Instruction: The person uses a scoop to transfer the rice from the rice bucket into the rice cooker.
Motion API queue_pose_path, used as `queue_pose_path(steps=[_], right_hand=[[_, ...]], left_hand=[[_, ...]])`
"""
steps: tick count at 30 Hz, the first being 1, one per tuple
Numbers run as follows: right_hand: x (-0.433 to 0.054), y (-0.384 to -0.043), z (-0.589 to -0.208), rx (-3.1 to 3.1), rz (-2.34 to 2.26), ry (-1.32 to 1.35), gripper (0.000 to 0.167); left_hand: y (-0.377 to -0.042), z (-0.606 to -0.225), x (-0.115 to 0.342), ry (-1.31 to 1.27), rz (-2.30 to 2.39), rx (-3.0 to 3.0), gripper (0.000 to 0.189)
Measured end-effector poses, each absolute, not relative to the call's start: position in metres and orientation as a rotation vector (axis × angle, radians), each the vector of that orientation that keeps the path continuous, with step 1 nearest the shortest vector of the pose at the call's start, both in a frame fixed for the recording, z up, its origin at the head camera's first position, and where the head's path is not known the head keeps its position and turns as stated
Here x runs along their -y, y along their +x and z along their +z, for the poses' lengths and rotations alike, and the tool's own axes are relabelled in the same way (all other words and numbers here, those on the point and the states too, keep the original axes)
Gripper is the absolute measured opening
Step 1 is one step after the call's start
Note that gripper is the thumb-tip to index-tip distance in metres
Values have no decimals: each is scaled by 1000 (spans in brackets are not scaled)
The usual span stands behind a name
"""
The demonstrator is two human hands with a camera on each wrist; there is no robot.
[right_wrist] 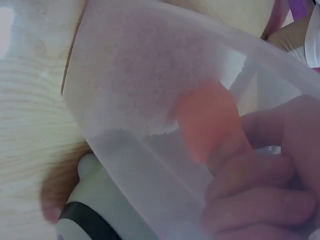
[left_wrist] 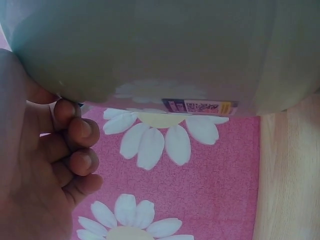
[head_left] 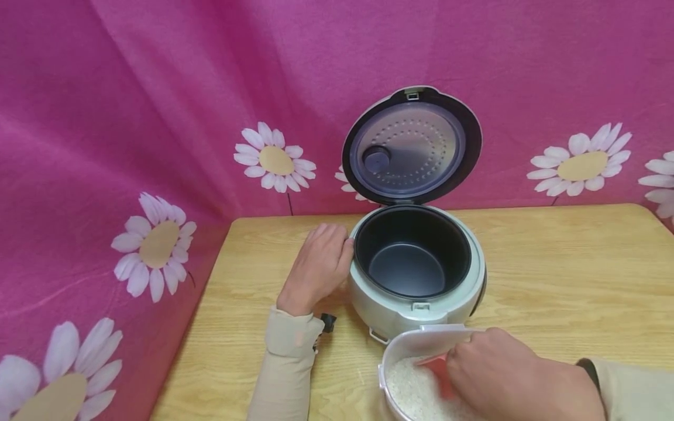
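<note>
A white rice cooker (head_left: 405,316) stands on the table with its lid (head_left: 416,146) raised and a dark bare inner pot (head_left: 408,266) inside. My left hand (head_left: 320,263) rests against the cooker's left rim, its fingers (left_wrist: 85,132) loosely curled beside the wall. Just in front of the cooker is a translucent plastic container (head_left: 437,336) of white rice (head_left: 413,386). My right hand (head_left: 518,374) reaches into it and grips a red scoop (right_wrist: 207,117), whose edge dips into the rice. Part of the scoop is hidden by my fingers.
The wooden table (head_left: 568,269) reaches back to a pink cloth (head_left: 295,70) printed with white daisies, which also hangs along the left side. A small black piece (head_left: 328,323) shows beside my left wrist. The cooker's raised lid stands close to the back cloth.
</note>
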State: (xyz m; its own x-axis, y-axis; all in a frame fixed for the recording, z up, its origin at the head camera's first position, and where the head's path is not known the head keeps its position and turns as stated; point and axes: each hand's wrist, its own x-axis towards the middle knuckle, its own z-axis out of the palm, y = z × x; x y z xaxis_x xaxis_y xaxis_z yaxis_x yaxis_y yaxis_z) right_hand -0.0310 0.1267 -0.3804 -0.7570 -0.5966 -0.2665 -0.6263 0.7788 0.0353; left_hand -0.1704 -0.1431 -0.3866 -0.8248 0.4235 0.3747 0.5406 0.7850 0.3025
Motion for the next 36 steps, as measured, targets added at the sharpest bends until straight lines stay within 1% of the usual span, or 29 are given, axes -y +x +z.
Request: queue_pose_path(steps=[6, 11, 23, 26, 29, 36], right_hand=[[-121, -31, -377, -2630, 72, -825, 29], [-120, -31, -374, -2546, -61, -738, 31], [-118, -32, -376, -2534, -227, -856, 26], [-119, -31, -376, -2462, -319, -798, 25], [-119, -30, -378, -2400, -410, -790, 26], [-118, -32, -383, -2395, -458, -951, 31]], left_hand=[[-170, -387, 143, -743, -586, 2694, 15], [-170, -386, 144, -738, -582, 2695, 15], [-173, -384, 143, -752, -542, 2686, 15], [-173, -384, 143, -744, -550, 2698, 15], [-172, -385, 143, -737, -567, 2711, 15], [-172, -387, 142, -740, -577, 2694, 16]])
